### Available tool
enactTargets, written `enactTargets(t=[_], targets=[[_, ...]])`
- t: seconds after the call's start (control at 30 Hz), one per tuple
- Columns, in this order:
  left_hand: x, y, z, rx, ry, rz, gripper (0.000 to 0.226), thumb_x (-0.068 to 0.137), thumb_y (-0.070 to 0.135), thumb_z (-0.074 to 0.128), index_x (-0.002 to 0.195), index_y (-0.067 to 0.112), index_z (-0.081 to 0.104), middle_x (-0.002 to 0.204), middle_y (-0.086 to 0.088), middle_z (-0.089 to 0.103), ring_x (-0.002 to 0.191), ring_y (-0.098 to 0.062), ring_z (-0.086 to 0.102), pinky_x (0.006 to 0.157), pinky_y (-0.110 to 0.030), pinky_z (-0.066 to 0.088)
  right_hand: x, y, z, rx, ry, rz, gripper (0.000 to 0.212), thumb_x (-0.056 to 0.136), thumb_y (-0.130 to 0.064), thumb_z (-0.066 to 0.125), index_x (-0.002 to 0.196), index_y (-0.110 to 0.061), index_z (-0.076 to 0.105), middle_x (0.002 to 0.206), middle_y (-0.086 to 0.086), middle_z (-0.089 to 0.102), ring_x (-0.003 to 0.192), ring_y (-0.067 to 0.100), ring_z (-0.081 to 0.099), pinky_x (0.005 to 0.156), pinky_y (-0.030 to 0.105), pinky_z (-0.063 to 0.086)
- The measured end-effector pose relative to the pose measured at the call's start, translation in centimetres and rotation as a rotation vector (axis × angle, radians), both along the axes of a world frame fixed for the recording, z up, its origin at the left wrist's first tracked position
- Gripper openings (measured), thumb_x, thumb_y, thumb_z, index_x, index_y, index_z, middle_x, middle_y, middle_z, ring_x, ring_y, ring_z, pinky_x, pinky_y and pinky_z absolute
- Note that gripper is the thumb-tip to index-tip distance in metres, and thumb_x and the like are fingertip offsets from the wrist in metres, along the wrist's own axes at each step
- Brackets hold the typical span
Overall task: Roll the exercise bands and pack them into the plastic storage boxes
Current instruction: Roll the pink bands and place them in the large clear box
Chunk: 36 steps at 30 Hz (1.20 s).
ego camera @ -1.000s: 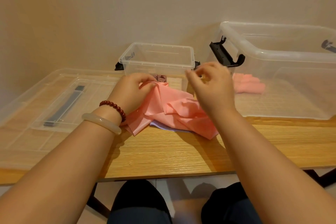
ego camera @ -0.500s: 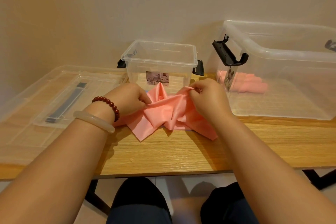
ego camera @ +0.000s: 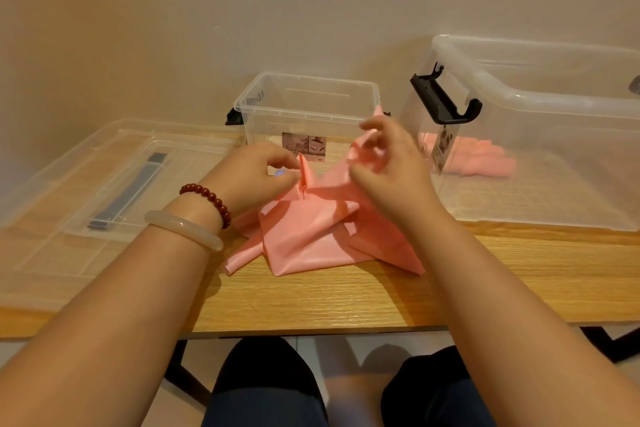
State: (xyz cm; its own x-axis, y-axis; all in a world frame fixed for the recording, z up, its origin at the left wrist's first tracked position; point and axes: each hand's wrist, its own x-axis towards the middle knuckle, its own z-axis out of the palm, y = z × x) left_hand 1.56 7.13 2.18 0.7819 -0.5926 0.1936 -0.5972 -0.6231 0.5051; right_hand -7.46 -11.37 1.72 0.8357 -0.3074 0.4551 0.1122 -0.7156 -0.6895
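Crumpled band (ego camera: 311, 232) in left hand (ego camera: 252, 177), right hand (ego camera: 391, 170)

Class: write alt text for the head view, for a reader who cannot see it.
A left hand and right hand pinch folds of a crumpled pink exercise band on a table. Behind stand a small clear box and a larger box holding pink bands.

counter (ego camera: 346, 298): light wood, across the middle of frame | left: flat clear lid (ego camera: 41, 253) lying on it | centre back: small clear box (ego camera: 304, 104), upright | right: large clear box (ego camera: 536, 107), cut by frame edge | centre: crumpled pink band (ego camera: 311, 236), lower folds on the wood
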Motion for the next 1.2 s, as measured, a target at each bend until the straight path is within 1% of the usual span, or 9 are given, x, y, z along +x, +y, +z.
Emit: enactTargets(t=[0.1, 0.23, 0.4, 0.57, 0.67, 0.73, 0.9, 1.07, 1.2], targets=[[0.1, -0.2, -0.7, -0.007, 0.092, -0.078, 0.041, 0.09, 0.044, 0.059, 0.128, 0.032, 0.057, 0.119, 0.015, 0.059, 0.109, -0.002, 0.053, 0.096, -0.026, 0.042, 0.4, -0.2, -0.8, -0.335, 0.269, -0.015, 0.044, 0.084, -0.028, 0.073, 0.127, -0.028, 0.062, 0.099, -0.004, 0.047, 0.099, 0.017, 0.05, 0.074, 0.024, 0.034], [-0.2, -0.8, -1.2, 0.102, 0.162, -0.13, 0.057, 0.083, 0.049, 0.066, 0.136, 0.035, 0.049, 0.118, 0.021, 0.052, 0.111, -0.001, 0.048, 0.099, -0.024, 0.04, 0.8, -0.7, -0.4, -0.218, -0.016, -0.189, 0.013, 0.089, -0.015, 0.066, 0.095, -0.01, 0.077, 0.088, 0.003, 0.052, 0.082, 0.016, 0.048, 0.065, 0.021, 0.025], [0.1, -1.2, -1.6, -0.006, -0.018, -0.047, 0.015, 0.086, 0.03, 0.069, 0.096, 0.022, 0.074, 0.092, 0.012, 0.054, 0.088, -0.007, 0.05, 0.085, -0.03, 0.046, 0.2, -1.0, 0.8, -0.099, -0.193, -0.329, 0.022, 0.087, -0.008, 0.057, 0.101, -0.013, 0.074, 0.095, -0.003, 0.046, 0.08, 0.005, 0.044, 0.068, 0.015, 0.03], [0.1, -1.5, -0.5, -0.192, -0.074, -0.001, 0.007, 0.09, 0.026, 0.064, 0.091, 0.03, 0.07, 0.089, 0.019, 0.046, 0.079, 0.002, 0.046, 0.067, -0.009, 0.033, -0.2, -0.2, 1.1, -0.163, 0.124, -0.11, 0.034, 0.093, -0.03, 0.058, 0.126, -0.024, 0.063, 0.119, -0.007, 0.059, 0.096, 0.004, 0.053, 0.088, 0.027, 0.045], [0.1, -1.7, -0.5, -0.164, -0.071, -0.018, 0.008, 0.089, 0.024, 0.065, 0.088, 0.027, 0.072, 0.096, 0.017, 0.05, 0.089, -0.001, 0.048, 0.075, -0.015, 0.035, 0.0, 0.4, 1.1, -0.21, 0.466, 0.036, 0.054, 0.088, -0.047, 0.064, 0.137, -0.03, 0.053, 0.105, -0.006, 0.063, 0.097, 0.012, 0.058, 0.083, 0.032, 0.049], [0.0, -1.8, -0.8, -0.147, -0.043, -0.029, 0.007, 0.088, 0.022, 0.066, 0.088, 0.025, 0.073, 0.105, 0.014, 0.053, 0.101, -0.004, 0.049, 0.079, -0.011, 0.036, 0.2, 0.5, 0.8, -0.264, 0.499, 0.067, 0.034, 0.086, -0.039, 0.069, 0.118, -0.028, 0.069, 0.089, -0.007, 0.063, 0.088, 0.014, 0.058, 0.072, 0.029, 0.046], [0.0, -1.4, -1.1, -0.081, 0.024, -0.062, 0.03, 0.086, 0.028, 0.068, 0.116, 0.031, 0.064, 0.119, 0.012, 0.059, 0.108, -0.007, 0.052, 0.092, -0.029, 0.044, -0.1, -0.3, 0.9, -0.094, 0.122, -0.044, 0.017, 0.092, -0.027, 0.065, 0.094, -0.016, 0.077, 0.077, -0.008, 0.062, 0.078, 0.01, 0.054, 0.066, 0.027, 0.038], [-0.2, -1.2, -1.0, -0.112, 0.078, -0.053, 0.011, 0.09, 0.023, 0.065, 0.091, 0.033, 0.069, 0.089, 0.014, 0.066, 0.087, -0.006, 0.059, 0.071, -0.021, 0.043, 0.0, -1.0, 1.1, 0.074, -0.06, -0.147, 0.041, 0.096, -0.03, 0.056, 0.079, 0.006, 0.067, 0.078, 0.016, 0.063, 0.077, 0.022, 0.056, 0.072, 0.039, 0.043], [-0.3, -1.2, -0.7, -0.03, 0.061, -0.039, 0.02, 0.088, 0.015, 0.063, 0.1, 0.031, 0.068, 0.092, 0.015, 0.063, 0.092, -0.008, 0.057, 0.074, -0.023, 0.044, -0.1, -0.8, 1.7, 0.225, -0.282, -0.213, 0.045, 0.098, -0.03, 0.054, 0.065, 0.001, 0.054, 0.055, 0.001, 0.044, 0.057, 0.01, 0.039, 0.057, 0.032, 0.031]])
